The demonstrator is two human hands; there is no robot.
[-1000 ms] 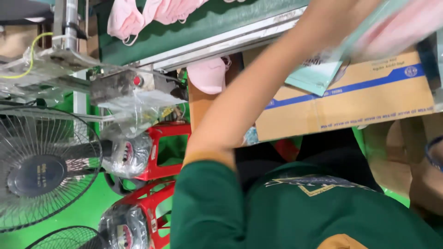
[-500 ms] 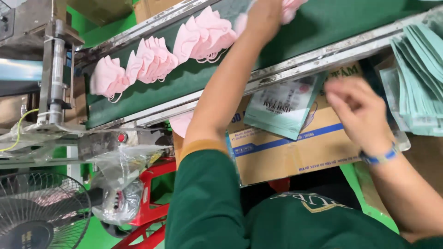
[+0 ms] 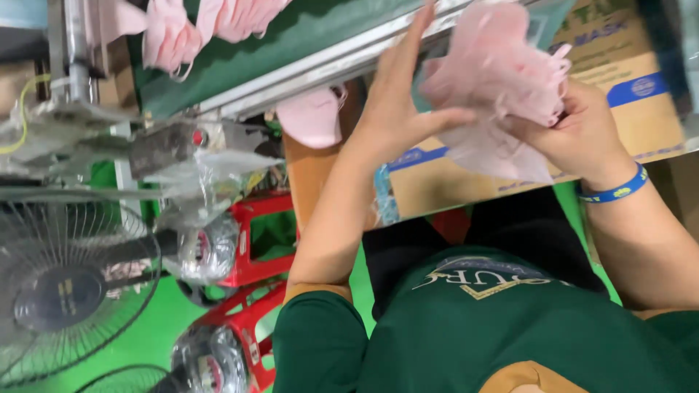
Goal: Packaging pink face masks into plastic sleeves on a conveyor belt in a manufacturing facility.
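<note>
A bunch of pink face masks [image 3: 499,87] is held in front of a cardboard box [image 3: 641,102]. My right hand [image 3: 575,131], with a blue wristband, grips the bunch from the right and underneath. My left hand [image 3: 400,109] stands flat against the bunch's left side, fingers stretched upward and thumb touching the masks. More pink masks [image 3: 171,36] lie on the green conveyor belt [image 3: 291,36] at the upper left. One pink mask [image 3: 313,116] hangs below the belt's metal rail.
A machine wrapped in clear plastic [image 3: 182,160] sits below the belt at the left. Red plastic stools [image 3: 255,240] and a fan [image 3: 65,291] stand on the green floor. My green shirt [image 3: 495,327] fills the lower right.
My left hand has come down off the conveyor belt and my right hand has closed. Both now meet on a bunch of pink masks in front of the box.
</note>
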